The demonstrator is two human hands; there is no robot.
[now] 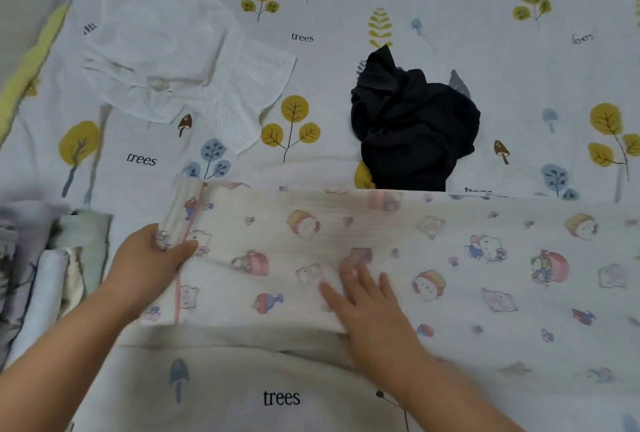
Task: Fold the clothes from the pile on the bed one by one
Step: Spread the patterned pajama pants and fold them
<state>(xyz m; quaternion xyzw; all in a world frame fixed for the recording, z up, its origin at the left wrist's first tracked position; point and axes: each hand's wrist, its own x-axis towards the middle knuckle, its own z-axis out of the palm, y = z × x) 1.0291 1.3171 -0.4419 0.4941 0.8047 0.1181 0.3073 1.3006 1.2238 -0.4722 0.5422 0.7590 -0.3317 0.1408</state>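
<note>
Cartoon-print cloth (398,244): left hand (149,262) pinches its edge, right hand (367,307) presses flat.

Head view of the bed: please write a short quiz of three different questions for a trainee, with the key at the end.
1. True or false: the left hand pinches the pink-trimmed edge of the cartoon-print cloth.
2. What does the right hand do? A) lifts the dark garment B) lies flat on the cartoon-print cloth C) hangs idle
3. Fill in: the white garment lies crumpled on the ____, apart from both hands.

Key: 1 true; 2 B; 3 bed sheet.
</note>
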